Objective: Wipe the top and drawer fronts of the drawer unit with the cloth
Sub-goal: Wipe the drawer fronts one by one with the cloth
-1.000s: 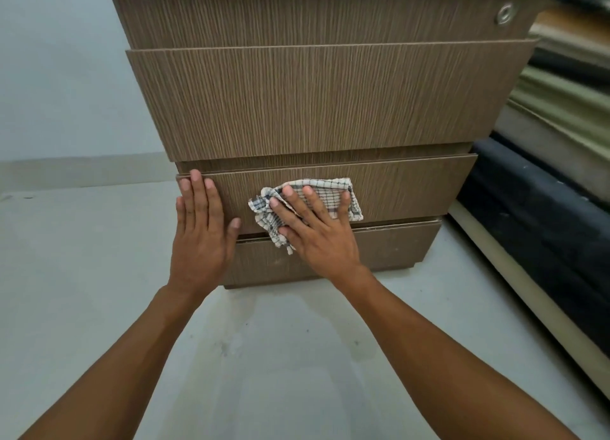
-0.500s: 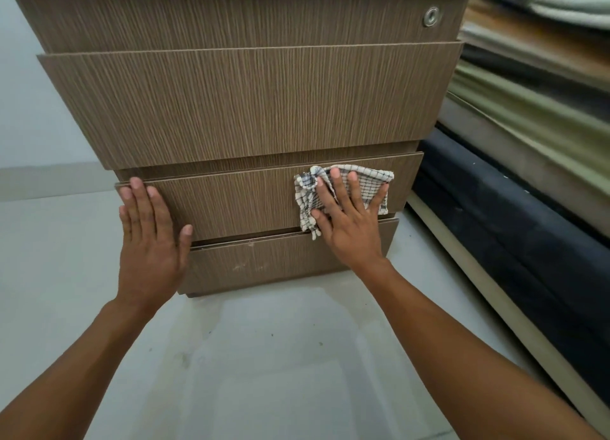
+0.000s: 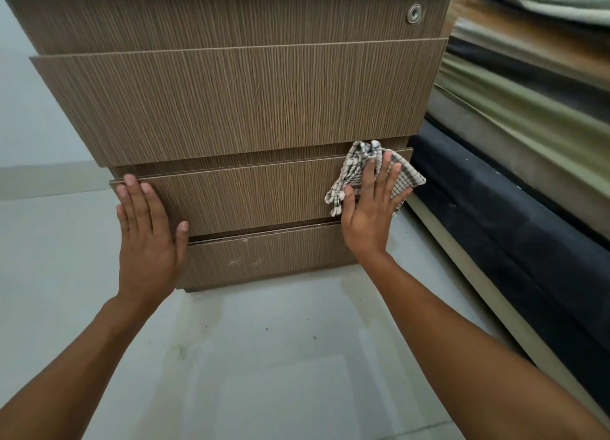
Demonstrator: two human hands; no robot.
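Right hand (image 3: 366,221), fingers spread, presses cloth (image 3: 355,168) on right end of drawer front (image 3: 251,195); left hand (image 3: 145,234) lies flat at its left end. Cloth looks soft, light: pin under palm.

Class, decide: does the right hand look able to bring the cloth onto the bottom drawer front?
Probably yes: the bottom drawer front lies bare just below the right hand, which presses the cloth flat, with nothing between them.

4 drawer fronts (image 3: 231,106), 2 hands (image 3: 148,241), 1 cloth (image 3: 355,172), 1 lock (image 3: 414,13).
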